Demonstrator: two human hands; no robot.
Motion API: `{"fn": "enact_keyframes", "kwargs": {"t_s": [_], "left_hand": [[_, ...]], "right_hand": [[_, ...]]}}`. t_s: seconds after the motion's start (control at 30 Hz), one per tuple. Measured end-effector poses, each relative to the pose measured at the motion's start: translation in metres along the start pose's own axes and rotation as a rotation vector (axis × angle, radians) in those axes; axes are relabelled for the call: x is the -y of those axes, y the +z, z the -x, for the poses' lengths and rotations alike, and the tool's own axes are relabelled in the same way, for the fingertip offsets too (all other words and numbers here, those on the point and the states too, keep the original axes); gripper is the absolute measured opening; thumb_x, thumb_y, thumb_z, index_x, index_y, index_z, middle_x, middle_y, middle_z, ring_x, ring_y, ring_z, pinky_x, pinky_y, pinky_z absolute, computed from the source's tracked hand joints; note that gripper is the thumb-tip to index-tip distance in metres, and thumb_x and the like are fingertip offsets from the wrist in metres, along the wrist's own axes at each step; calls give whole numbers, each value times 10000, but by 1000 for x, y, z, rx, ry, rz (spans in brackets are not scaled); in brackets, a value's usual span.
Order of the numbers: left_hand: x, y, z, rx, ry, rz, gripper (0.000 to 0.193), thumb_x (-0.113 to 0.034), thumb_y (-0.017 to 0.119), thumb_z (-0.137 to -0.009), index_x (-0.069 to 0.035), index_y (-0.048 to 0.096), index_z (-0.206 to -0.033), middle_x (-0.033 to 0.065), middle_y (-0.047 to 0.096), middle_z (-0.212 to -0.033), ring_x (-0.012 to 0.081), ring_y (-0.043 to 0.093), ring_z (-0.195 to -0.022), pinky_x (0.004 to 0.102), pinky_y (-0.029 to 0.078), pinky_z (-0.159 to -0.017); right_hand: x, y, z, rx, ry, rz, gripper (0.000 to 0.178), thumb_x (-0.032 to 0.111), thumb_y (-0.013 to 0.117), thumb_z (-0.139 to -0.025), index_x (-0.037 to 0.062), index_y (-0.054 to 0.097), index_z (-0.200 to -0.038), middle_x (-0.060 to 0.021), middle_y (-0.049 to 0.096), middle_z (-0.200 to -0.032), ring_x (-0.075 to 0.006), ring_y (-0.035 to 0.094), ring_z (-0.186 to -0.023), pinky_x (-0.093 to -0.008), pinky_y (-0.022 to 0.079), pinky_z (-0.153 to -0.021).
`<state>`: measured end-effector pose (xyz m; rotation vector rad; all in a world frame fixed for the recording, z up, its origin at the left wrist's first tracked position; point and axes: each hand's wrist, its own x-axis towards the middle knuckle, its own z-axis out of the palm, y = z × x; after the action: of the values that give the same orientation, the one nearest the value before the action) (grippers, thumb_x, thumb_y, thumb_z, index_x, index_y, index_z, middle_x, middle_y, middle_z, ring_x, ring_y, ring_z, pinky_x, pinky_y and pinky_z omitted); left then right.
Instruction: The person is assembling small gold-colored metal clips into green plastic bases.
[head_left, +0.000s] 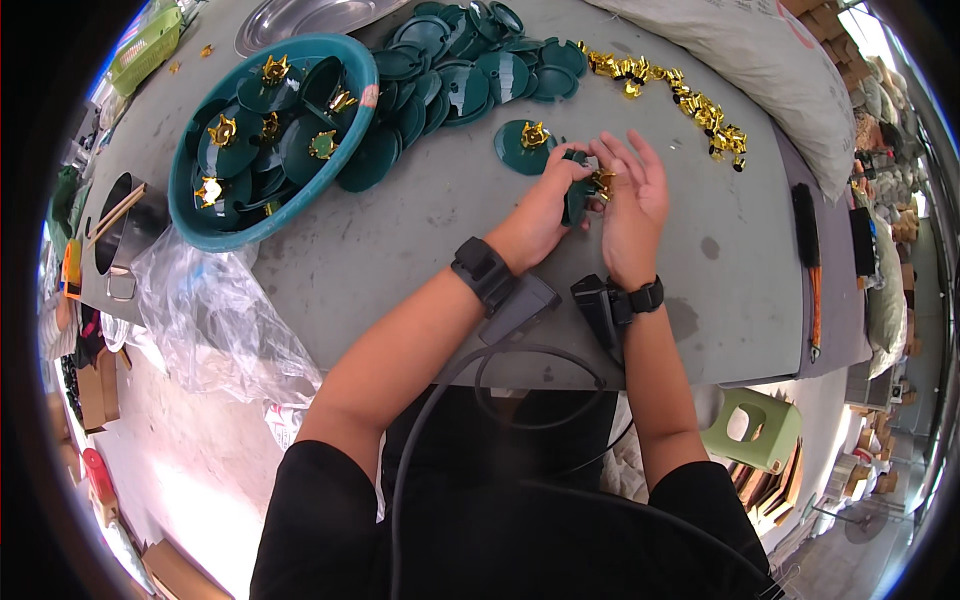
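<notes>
Over the middle of the table, my left hand (540, 220) grips a dark green disc (574, 190) tilted on edge. My right hand (634, 215) meets it from the other side, its thumb side against a small shiny gold piece (602, 183) at the disc's face. Some right fingers stretch upward, and the grip is partly hidden between the hands. Just beyond my left hand, another green disc (512, 150) lies flat with a crown-shaped gold piece (534, 134) on it.
A teal basin (190, 225) at left holds discs with gold pieces. Behind are piled green discs (465, 90) and a trail of loose gold pieces (700, 110). A white sack (770, 90), brush (808, 240), black pot (130, 225) and clear plastic bag (215, 310) lie around; cables cross my lap.
</notes>
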<state>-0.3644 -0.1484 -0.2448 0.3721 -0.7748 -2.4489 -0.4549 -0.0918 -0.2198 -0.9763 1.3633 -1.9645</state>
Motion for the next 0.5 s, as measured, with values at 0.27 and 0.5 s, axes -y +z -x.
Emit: {"fn": "enact_keyframes", "kwargs": {"t_s": [0.27,0.5], "left_hand": [[-3,-4,-2,-18,15,31,303,-269,402,-882,-150,430,-1159,47,510,-1027,179,525,-878,330,429,-667],[-6,-6,-1,-4,11,48,321,-276,400,-881,-138,424,-1169,53,506,-1017,186,536,-832,333,431,-686]], "right_hand": [[-17,-21,-8,72,62,344,208,184,599,-877,-1,571,-967,-40,594,-802,-72,521,-579,-199,443,-520],[-6,-16,-1,13,93,55,201,194,612,-872,-1,586,-915,-21,597,-753,-67,518,-583,-199,420,-508]]}}
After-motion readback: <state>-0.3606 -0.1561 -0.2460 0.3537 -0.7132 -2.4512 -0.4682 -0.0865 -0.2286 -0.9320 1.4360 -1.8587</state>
